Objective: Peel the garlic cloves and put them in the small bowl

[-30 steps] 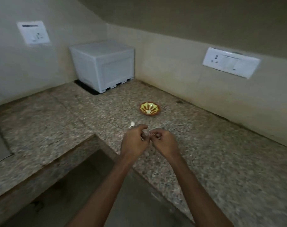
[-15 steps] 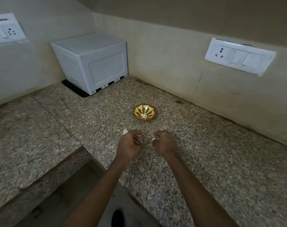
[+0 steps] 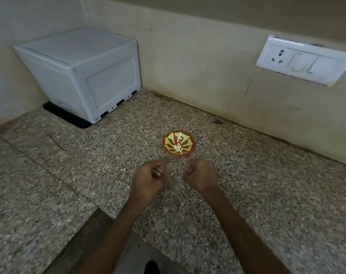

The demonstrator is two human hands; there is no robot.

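The speckled granite countertop (image 3: 73, 175) filled the view, bounded by tiled walls at the rear and right, with its front edge stepping back around a recess at bottom centre. A white box (image 3: 83, 76) occupied the rear left corner on a dark mat (image 3: 69, 118). A switch plate (image 3: 304, 60) was fixed to the right wall. The small bowl (image 3: 178, 143), red-rimmed with a yellow-green pattern, stood near the rear wall with bare counter on all sides; pale peeled garlic cloves (image 3: 177, 147) lay at its centre. Just in front of it, the left hand (image 3: 148, 180) was curled nearly closed around a small pale piece (image 3: 157, 172), too blurred to identify. The right hand (image 3: 200, 177) was likewise curled, apart from the left; its contents could not be determined.
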